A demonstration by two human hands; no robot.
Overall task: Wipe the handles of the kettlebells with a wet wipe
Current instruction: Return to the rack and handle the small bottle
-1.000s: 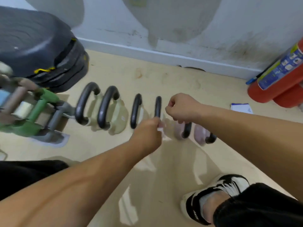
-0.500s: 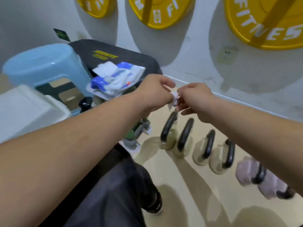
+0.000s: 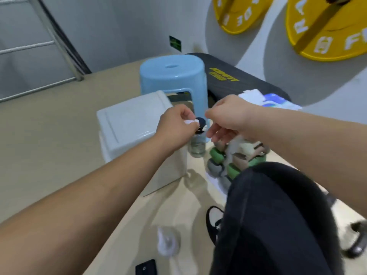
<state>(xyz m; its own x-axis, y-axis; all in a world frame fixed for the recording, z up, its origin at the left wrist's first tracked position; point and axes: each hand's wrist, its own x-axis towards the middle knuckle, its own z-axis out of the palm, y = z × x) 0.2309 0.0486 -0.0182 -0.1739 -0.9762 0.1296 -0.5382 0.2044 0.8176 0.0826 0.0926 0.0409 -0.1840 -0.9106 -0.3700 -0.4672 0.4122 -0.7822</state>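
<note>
My left hand (image 3: 177, 124) pinches a small crumpled white wet wipe (image 3: 191, 121) just above the sloped lid of a white bin (image 3: 127, 122). My right hand (image 3: 228, 118) hovers close to its right, fingers loosely spread and holding nothing. The pack of wet wipes (image 3: 272, 101) lies on a black bench behind my right wrist. No kettlebell shows in this view. A small clear jar with a dark cap (image 3: 197, 143) stands on the floor just below my hands.
A light blue plastic stool (image 3: 174, 78) stands behind the bin. Green and grey dumbbells (image 3: 224, 161) lie right of the jar. My dark-trousered knee (image 3: 278, 215) fills the lower right. Yellow weight plates (image 3: 325, 30) hang on the wall; a metal rack (image 3: 49, 46) stands at left.
My view has swung left, away from the row of kettlebells, to the bin and stool. Both hands moved left with the wipe; my right hand has let go of it.
</note>
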